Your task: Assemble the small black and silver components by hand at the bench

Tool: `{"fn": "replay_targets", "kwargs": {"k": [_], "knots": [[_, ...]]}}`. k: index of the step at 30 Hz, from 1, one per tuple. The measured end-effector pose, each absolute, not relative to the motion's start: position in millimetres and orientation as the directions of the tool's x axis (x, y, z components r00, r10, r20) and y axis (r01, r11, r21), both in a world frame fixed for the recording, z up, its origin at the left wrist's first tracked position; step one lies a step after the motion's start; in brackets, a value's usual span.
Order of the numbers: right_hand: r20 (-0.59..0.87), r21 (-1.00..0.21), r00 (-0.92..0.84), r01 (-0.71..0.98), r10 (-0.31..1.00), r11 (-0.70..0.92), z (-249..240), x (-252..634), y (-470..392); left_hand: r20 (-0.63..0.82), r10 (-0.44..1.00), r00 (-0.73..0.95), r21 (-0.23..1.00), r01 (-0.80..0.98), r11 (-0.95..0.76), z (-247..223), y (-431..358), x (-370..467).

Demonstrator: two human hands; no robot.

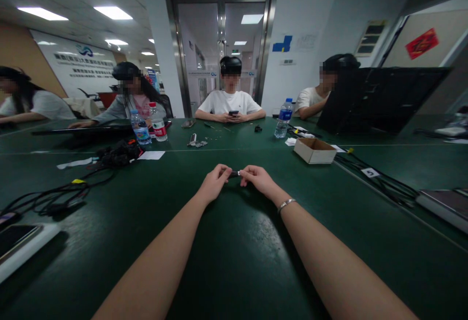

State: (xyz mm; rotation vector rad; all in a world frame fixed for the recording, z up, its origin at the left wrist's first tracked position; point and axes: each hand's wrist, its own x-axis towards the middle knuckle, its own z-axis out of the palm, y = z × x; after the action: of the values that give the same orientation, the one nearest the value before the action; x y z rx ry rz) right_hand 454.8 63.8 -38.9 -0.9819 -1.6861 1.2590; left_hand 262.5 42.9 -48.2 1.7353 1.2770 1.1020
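Observation:
Between my two hands is a small dark stick-like object with a shiny metal part (235, 174), held level just above the green table (234, 232). Its exact kind is too small to make out. The fingertips of my left hand (215, 182) pinch its dark left end. At the shiny right end, the thumb and fingers of my right hand (259, 180) are closed on it, and they hide part of it. A silver bracelet (286, 205) circles my right wrist.
A small open cardboard box (315, 151) stands right of my hands, with cables (380, 178) beyond. Left are two bottles (141, 127), black cables (120, 154) and a phone on a white block (22, 242). Across the table, a person (230, 101) holds a phone; a large monitor (380, 98) stands right.

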Motion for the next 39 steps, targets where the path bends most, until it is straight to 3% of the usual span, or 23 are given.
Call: {"fn": "replay_targets", "kwargs": {"k": [6,15,22,30,36,39], "knots": [[0.132,-0.977,-0.37,0.11,0.92,0.185,-39.5,455.2,65.7,0.291,0.939,0.182,0.93,0.176,-0.322,-48.5,43.3,258.0],[0.142,-0.975,-0.37,0.108,0.918,0.194,-41.2,455.1,66.3,0.241,0.955,0.175,0.939,0.208,-0.275,-45.4,42.0,260.0],[0.139,-0.978,-0.383,0.094,0.913,0.188,-39.7,455.8,64.8,0.216,0.962,0.165,0.872,0.411,-0.266,-42.1,40.7,259.3],[0.177,-0.983,-0.321,-0.021,0.93,0.18,-39.0,457.4,64.7,0.175,0.931,0.321,0.845,0.437,-0.309,-38.4,34.8,262.3],[0.186,-0.974,-0.327,0.064,0.926,0.218,-37.0,450.9,61.3,0.21,0.912,0.351,0.709,0.588,-0.39,-38.3,31.3,265.9],[0.208,-0.968,-0.348,0.058,0.914,0.242,-36.4,448.9,60.1,0.234,0.909,0.345,0.716,0.572,-0.401,-40.9,33.1,267.1]]}}
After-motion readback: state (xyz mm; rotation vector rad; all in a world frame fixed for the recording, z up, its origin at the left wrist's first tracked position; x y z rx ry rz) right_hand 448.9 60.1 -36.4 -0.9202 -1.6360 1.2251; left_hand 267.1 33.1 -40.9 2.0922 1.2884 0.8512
